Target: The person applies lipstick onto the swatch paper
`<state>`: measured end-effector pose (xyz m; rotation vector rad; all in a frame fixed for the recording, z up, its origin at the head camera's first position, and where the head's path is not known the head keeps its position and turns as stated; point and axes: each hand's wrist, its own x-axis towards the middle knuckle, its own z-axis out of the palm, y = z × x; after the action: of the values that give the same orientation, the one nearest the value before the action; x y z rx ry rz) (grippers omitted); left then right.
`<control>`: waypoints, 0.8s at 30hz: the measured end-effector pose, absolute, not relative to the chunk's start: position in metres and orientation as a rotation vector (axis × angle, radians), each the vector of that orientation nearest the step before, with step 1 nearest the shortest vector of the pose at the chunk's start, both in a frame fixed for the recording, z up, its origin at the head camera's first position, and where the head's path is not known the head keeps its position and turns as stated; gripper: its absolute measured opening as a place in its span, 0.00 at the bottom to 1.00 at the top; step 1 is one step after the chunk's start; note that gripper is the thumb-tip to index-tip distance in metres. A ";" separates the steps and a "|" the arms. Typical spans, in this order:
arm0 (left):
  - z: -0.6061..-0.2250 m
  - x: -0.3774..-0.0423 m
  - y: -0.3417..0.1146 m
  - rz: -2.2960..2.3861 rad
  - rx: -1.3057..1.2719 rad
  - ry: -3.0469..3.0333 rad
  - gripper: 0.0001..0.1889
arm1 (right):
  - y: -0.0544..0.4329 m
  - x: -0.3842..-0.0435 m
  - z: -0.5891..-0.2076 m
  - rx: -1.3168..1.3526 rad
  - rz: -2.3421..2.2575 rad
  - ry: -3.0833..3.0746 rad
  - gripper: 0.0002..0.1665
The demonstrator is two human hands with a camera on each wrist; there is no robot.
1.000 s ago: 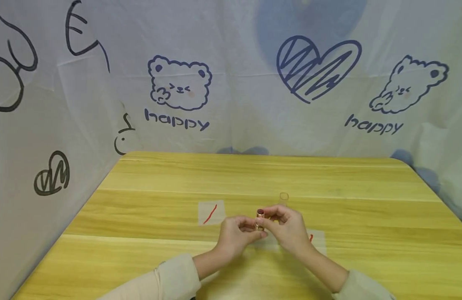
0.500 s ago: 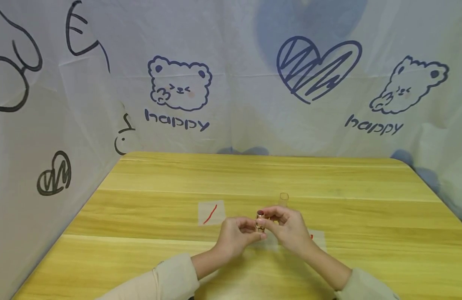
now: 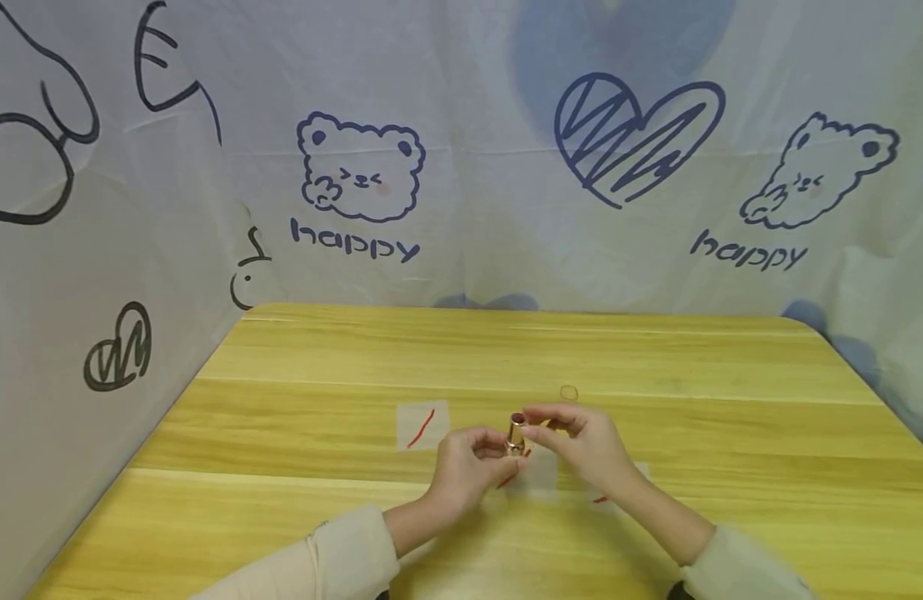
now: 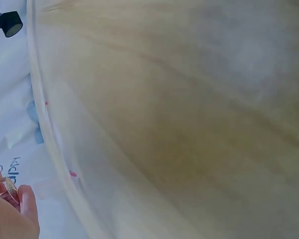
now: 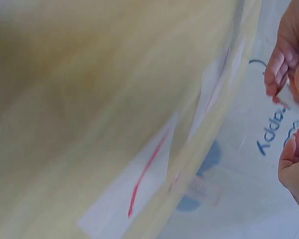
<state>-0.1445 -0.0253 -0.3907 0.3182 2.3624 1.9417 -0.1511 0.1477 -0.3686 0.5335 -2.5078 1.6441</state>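
Note:
Over the middle of the table in the head view, my left hand (image 3: 465,471) pinches a gold lipstick (image 3: 516,433) low on its tube between thumb and fingers. The tube stands roughly upright, its dark red end at the top. Right beside it is my right hand (image 3: 589,442), index finger and thumb slightly parted and just off the tube. The right wrist view shows a gap between my right hand (image 5: 295,169) and my left hand (image 5: 289,55). In the left wrist view, part of the lipstick (image 4: 11,189) shows between my left fingers.
A clear cylinder with a thin rim (image 3: 569,392), like a cap, stands on the wooden table (image 3: 319,358) behind my right hand. Pale squares with red strokes lie at left (image 3: 422,426), under the hands, and partly beneath my right wrist. A patterned cloth (image 3: 499,208) hangs behind.
My right fingers have come off the lipstick and shifted slightly up and right, so more of the gold tube shows. My left hand keeps its grip almost in place.

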 end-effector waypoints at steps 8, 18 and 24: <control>-0.389 -0.148 -0.022 1.958 0.301 2.334 0.14 | 0.172 -0.172 -0.365 0.555 1.623 -2.343 0.17; -0.391 -0.151 -0.018 1.977 0.245 2.305 0.14 | 0.186 -0.190 -0.379 0.437 1.648 -2.295 0.21; -0.391 -0.151 -0.017 1.981 0.244 2.302 0.14 | 0.192 -0.196 -0.388 0.354 1.646 -2.398 0.26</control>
<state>-0.1512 -0.0173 -0.3912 0.2445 2.3020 1.9812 -0.1956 0.1919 -0.3880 0.3537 -2.3978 1.6457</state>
